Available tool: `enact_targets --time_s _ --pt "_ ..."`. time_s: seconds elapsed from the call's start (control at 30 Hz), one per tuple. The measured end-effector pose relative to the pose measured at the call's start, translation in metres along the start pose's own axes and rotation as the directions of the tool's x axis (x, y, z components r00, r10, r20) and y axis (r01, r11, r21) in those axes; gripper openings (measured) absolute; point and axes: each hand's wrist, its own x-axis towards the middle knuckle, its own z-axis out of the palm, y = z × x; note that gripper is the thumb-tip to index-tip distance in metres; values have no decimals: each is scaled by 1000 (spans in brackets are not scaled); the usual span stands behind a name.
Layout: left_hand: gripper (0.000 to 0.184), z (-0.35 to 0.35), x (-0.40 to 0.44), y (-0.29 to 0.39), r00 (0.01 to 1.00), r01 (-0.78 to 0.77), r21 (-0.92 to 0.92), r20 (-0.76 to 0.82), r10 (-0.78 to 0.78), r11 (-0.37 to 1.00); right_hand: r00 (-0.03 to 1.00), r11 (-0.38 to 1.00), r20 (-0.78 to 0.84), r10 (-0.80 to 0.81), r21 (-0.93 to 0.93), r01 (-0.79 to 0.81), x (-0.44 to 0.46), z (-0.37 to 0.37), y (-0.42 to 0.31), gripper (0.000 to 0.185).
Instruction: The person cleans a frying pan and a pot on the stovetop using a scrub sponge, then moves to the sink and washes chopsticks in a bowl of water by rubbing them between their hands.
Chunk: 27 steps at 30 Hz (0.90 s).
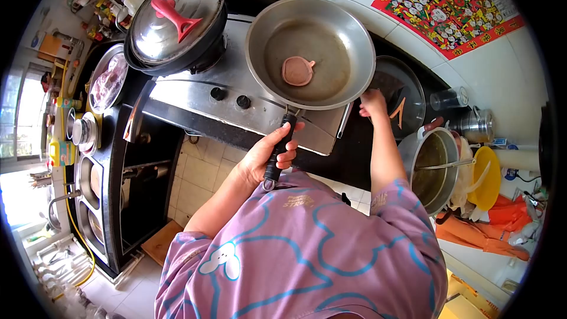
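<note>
My left hand (269, 155) is wrapped round the black handle of a metal frying pan (331, 29), which is over the right part of the gas stove. A small pinkish round thing with a short tab (297, 71) lies in the pan. My right hand (373, 104) is just right of the pan's rim, beside a dark glass lid (410, 85) with a copper-coloured handle. Its fingers are curled together, and what they hold, if anything, is hidden.
On the left burner stands a black wok with a metal lid (144, 20). A large pot (452, 147) with a utensil is at my right, near a glass jar (447, 99) and a yellow disc (485, 177). The sink (97, 224) lies far left.
</note>
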Motion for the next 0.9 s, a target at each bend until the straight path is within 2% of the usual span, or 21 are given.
enact_targets --time_s 0.03,0.07,0.1,0.17,0.2,0.23,0.27,0.3,0.37,0.4,0.47,0.5,0.57,0.6,0.7,0.77,0.83,0.9 --pt "43 0 0 0 1000 9 -23 5 -9 1000 995 1000 -101 2 24 0 -1 -7 2 37" --pt "41 1 1 1 1000 17 -46 13 -17 999 908 993 -403 -113 -74 91 -4 -12 4 34" --pt "41 2 3 2 1000 15 -51 21 -14 999 721 969 -650 -241 -196 148 -23 -23 -17 32" --pt "43 6 2 0 1000 -5 -49 10 5 999 702 860 -622 -347 87 503 -38 -29 -47 27" --pt "42 9 1 1 999 6 -35 -37 -7 999 758 806 -430 -490 108 582 -64 -32 -80 27" --pt "42 9 0 1 999 13 -42 -36 -14 999 759 747 -218 -613 152 647 -87 -28 -109 27" --pt "40 8 0 3 998 22 -17 -51 -23 1000 617 614 -5 -787 96 784 -83 -15 -118 29" --pt "39 8 0 4 998 28 9 -64 -28 1000 420 446 217 -881 84 891 -71 1 -126 32" --pt "39 8 -1 3 997 8 29 -77 -6 1000 403 415 418 -814 -67 907 -57 45 -129 33" --pt "39 8 0 3 996 8 46 -85 -4 999 402 414 423 -813 -68 908 -43 66 -127 33" --pt "39 11 -1 4 996 8 59 -89 -3 998 283 223 527 -801 -177 959 -15 99 -129 34" --pt "40 16 -2 4 992 5 75 -130 5 997 286 223 529 -799 -181 958 -10 104 -137 34" --pt "41 20 -2 4 986 5 84 -167 9 996 157 89 522 -838 -153 984 -4 112 -153 34" --pt "42 19 -2 4 986 2 85 -168 12 996 227 131 525 -820 -215 968 2 116 -161 31" --pt "42 19 -3 3 983 -14 92 -182 31 996 166 102 429 -888 -167 981 31 111 -180 25" --pt "42 20 -4 1 979 -31 92 -197 49 995 168 94 344 -924 -220 971 56 107 -186 22" --pt "41 18 -4 0 982 -44 84 -179 59 995 269 222 231 -935 -207 953 64 97 -186 16" --pt "41 12 -3 0 987 -45 52 -150 52 998 430 381 283 -857 -214 899 72 82 -172 14"
